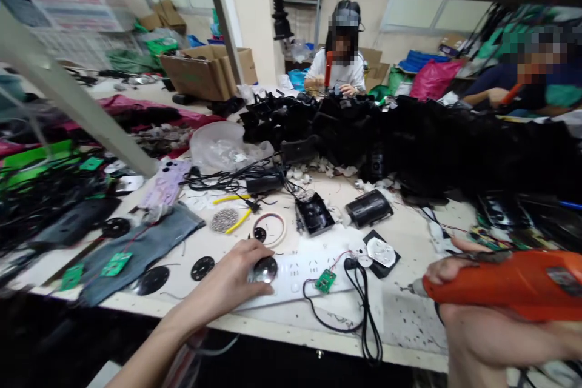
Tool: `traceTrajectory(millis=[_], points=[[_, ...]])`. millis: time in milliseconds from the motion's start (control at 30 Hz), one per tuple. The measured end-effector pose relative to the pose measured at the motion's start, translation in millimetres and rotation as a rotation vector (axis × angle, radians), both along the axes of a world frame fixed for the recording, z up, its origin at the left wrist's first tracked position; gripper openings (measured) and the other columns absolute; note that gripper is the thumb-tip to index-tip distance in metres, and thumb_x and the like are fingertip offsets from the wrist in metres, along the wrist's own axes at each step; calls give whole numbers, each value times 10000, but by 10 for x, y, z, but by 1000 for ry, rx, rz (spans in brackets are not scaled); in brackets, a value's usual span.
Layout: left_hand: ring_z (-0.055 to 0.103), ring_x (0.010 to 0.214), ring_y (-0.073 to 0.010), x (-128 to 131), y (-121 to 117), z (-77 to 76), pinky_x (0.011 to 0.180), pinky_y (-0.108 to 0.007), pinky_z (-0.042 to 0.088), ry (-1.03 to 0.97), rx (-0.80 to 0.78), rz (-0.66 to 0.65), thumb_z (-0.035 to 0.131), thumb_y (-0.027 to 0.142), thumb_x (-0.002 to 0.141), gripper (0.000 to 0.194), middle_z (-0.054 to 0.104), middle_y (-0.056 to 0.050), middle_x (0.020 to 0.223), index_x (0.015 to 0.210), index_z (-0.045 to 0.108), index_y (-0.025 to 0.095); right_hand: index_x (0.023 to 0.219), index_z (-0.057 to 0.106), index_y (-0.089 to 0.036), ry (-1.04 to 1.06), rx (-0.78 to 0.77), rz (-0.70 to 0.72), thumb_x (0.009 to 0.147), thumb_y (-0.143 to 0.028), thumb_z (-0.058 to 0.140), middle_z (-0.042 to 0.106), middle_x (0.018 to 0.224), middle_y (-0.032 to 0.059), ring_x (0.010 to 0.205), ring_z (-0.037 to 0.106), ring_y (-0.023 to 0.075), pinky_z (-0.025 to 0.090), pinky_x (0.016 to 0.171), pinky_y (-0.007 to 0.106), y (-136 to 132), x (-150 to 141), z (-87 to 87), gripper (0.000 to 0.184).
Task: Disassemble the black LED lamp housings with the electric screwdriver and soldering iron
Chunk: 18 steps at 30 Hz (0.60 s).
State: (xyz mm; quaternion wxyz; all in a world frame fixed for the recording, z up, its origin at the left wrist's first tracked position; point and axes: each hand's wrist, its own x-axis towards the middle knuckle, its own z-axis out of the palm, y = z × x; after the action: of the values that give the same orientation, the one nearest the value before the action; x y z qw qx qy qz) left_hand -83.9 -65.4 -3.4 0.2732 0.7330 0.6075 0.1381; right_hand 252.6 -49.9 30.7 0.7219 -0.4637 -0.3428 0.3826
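My left hand (240, 273) is curled round a shiny dark round part (265, 270), thumb and fingers at its edges, over the left end of a white power strip (284, 297). My right hand (473, 330) grips an orange electric screwdriver (509, 285) at the right, its bit pointing left over the bench. A small green circuit board (325, 280) with thin wires rests on the strip. Beside it a black cable (370, 321) loops over the bench's front edge. A white round piece (381, 253) lies on a black square at the strip's right end.
A roll of tape (279, 227), a dish of screws (224, 220), an open black housing (314, 214) and a black cylinder (369, 208) lie behind. Black parts (409, 139) are heaped across the back. A slanted post (86, 103) stands left. Two people work opposite.
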Motion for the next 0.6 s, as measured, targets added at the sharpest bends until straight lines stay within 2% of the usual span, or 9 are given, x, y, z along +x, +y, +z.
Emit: traceTrajectory(millis=[100, 167, 267, 333, 433, 500, 600], points=[[606, 1118, -312, -137, 20, -177, 973, -396, 486, 48, 46, 3, 736, 445, 686, 507, 648, -96, 1221, 1150, 677, 248, 810, 651, -251, -4, 99, -79, 510, -950, 444, 614, 536, 10, 389, 541, 202, 427, 333, 333, 26, -11, 10, 788], [607, 1127, -339, -211, 70, -240, 957, -413, 499, 68, 77, -11, 754, 507, 643, 608, 658, -97, 1225, 1192, 662, 262, 832, 661, -203, -13, 103, -63, 574, -956, 350, 578, 471, 17, 376, 528, 203, 412, 336, 318, 40, -19, 16, 855], [625, 1085, -337, -133, 228, -144, 908, -404, 518, 65, 137, -52, 715, 588, 671, 594, 676, -86, 1191, 1171, 668, 271, 886, 672, -188, -1, 87, -32, 598, -951, 310, 578, 462, 19, 377, 509, 195, 403, 349, 304, 44, -36, 17, 892], [632, 1035, -308, 105, 374, 19, 869, -382, 519, 14, 226, -106, 654, 583, 748, 506, 680, -85, 1138, 1137, 673, 260, 890, 680, -198, 30, 74, -18, 606, -932, 345, 582, 478, 21, 390, 499, 192, 392, 351, 298, 46, -53, 14, 855], [621, 975, -255, 687, 607, 254, 845, -360, 505, -77, 267, -268, 631, 449, 828, 342, 675, -69, 1053, 1095, 681, 241, 857, 683, -206, 69, 63, -28, 623, -909, 363, 574, 487, 27, 396, 488, 192, 369, 340, 289, 62, -81, 8, 807], [595, 978, -231, 1124, 749, 346, 849, -341, 487, -133, 275, -423, 641, 356, 844, 272, 659, -64, 1018, 1076, 683, 220, 831, 682, -208, 79, 70, -41, 624, -906, 362, 564, 471, 24, 377, 475, 184, 357, 329, 282, 75, -88, 11, 795], [580, 950, -218, 1697, 942, 405, 818, -312, 470, -130, 287, -676, 710, 259, 787, 264, 642, -61, 1004, 1043, 697, 196, 818, 682, -215, 89, 87, -61, 642, -893, 361, 570, 466, 19, 376, 489, 181, 377, 336, 281, 87, -73, 48, 770]])
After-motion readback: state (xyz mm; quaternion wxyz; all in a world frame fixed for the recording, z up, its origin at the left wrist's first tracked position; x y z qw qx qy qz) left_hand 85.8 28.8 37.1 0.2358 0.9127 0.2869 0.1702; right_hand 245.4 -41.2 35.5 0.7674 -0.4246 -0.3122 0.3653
